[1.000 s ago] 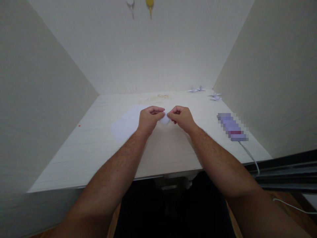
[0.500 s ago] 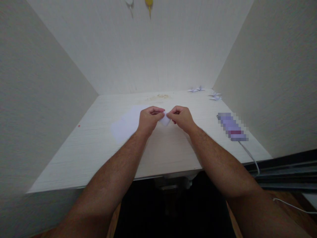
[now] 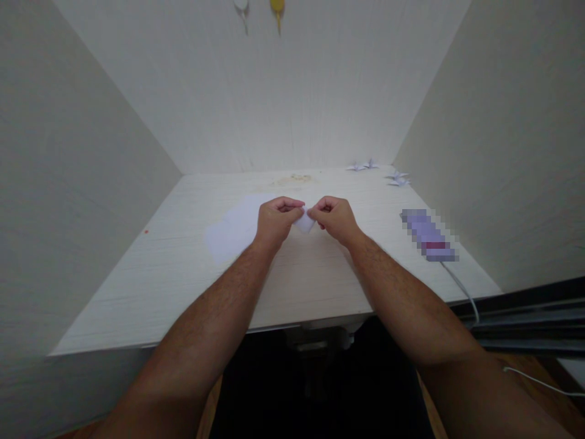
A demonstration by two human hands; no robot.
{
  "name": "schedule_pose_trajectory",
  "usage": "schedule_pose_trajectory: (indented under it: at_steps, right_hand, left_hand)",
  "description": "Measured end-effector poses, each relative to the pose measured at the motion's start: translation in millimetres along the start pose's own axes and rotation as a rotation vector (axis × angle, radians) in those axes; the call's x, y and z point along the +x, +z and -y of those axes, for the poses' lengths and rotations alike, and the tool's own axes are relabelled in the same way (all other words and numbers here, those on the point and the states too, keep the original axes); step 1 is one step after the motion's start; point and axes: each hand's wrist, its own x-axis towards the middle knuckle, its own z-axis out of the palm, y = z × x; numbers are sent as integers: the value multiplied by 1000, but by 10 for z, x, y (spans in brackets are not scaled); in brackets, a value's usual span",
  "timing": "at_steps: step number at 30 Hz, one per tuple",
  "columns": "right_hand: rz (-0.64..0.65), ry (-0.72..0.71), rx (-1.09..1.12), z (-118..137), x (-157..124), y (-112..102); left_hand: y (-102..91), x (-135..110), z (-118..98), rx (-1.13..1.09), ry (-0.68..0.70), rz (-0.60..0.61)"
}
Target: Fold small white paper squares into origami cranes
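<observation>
A small folded piece of white paper is pinched between both hands above the middle of the white desk. My left hand grips its left side with curled fingers. Its right side is held by my right hand, fingers also curled. Most of the paper is hidden behind the fingers. A flat sheet of white paper lies on the desk just left of my left hand.
Several small folded paper figures sit at the desk's back right corner. A blurred-out device with a white cable lies near the right wall. Walls close in the desk on three sides. Two objects hang on the back wall.
</observation>
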Motion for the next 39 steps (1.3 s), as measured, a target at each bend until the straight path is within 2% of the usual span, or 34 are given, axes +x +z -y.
schedule_pose_trajectory:
  at_steps: [6,14,21,24,32,39]
  right_hand:
    - [-12,-8,-19,-5,6,4]
    - [17,-64,-133,-60,5,14]
    - [-5,-8,102,-86,31,118]
    - [27,24,92,-68,19,137]
    - [-67,-13,123,-71,9,178]
    - [-131,-123,-35,-68,22,152]
  left_hand:
    - [16,-11,0,-5,-7,-18]
    - [-2,27,0,-33,16,-112]
    - [48,31,44,-164,-20,-140]
    - [75,29,45,-247,-24,-140]
    - [92,33,34,-289,-33,-220]
    - [150,16,-17,-292,-73,-296]
